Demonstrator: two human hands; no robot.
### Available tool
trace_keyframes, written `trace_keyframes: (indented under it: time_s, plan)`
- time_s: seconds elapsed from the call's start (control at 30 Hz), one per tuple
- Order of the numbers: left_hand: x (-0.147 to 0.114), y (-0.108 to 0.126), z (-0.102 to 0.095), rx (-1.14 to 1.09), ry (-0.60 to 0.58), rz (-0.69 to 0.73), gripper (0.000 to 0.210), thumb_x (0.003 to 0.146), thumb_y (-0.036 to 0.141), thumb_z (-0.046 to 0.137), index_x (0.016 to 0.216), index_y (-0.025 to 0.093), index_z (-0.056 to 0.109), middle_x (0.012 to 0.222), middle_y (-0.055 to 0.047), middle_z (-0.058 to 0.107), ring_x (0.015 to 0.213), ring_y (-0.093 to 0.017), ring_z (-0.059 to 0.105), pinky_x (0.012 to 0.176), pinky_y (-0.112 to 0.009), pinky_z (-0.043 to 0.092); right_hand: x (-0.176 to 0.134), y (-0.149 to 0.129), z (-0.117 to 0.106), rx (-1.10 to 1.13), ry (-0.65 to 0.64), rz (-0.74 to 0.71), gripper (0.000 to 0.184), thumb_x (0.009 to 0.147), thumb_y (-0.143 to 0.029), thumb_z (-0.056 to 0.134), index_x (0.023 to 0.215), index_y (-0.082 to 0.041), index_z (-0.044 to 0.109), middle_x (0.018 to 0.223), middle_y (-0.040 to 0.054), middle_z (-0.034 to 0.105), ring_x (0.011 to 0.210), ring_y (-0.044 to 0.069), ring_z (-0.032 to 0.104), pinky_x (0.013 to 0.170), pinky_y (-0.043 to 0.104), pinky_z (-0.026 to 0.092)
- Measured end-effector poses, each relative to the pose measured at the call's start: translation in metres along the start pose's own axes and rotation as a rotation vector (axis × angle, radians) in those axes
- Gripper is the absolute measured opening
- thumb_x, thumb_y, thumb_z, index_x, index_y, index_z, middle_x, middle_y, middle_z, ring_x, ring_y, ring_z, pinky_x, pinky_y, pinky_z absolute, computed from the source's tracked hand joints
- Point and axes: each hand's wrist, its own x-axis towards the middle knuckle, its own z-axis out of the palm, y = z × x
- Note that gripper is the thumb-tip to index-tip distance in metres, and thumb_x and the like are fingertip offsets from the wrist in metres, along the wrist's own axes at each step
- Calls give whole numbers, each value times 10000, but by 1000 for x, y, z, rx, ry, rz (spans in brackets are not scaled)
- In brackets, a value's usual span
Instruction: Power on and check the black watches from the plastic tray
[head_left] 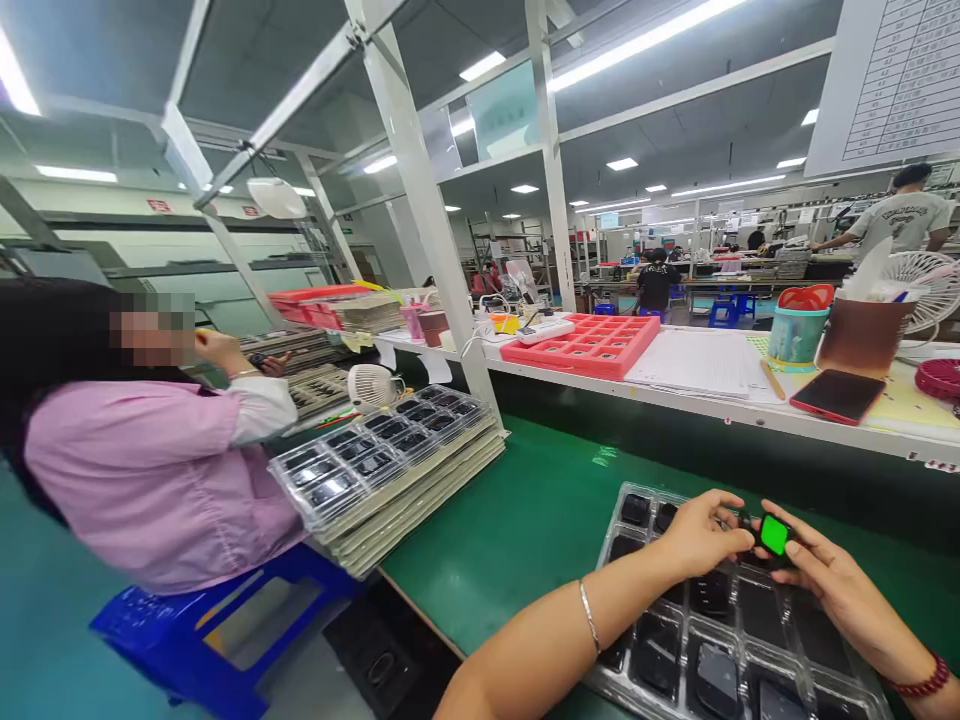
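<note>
Over the right part of the bench, a small black smartwatch (775, 536) shows a plain bright green screen. My right hand (840, 580) grips it by the edges, thumb at its lower right side. Just left of the watch, my left hand (705, 537) is closed in a pinch at a small dark piece, which the fingers mostly cover. Whether that piece joins the watch, I cannot tell. Below both hands lies a clear plastic tray (616, 522) with several compartments holding black watch-like units; my forearms cover part of it.
To the left, another clear tray (360, 450) of dark units tops a stack of grey trays (427, 510). A person (150, 450) in pink sits there on a blue stool (187, 620). A shelf ahead carries a red foam tray (585, 345), papers (694, 362) and a phone (838, 396).
</note>
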Motion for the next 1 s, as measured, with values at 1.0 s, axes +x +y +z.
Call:
trace_keyframes:
  time_s: [1.0]
  plan:
    - [-1, 8, -3, 300, -31, 130, 326, 687, 166, 587, 1011, 155, 554, 848, -4, 551, 476, -29, 417, 457, -178, 345, 0, -11, 13, -167, -58, -163, 515, 779, -492, 614, 1187, -189, 528, 633, -20, 547, 490, 105, 481, 469, 231, 431]
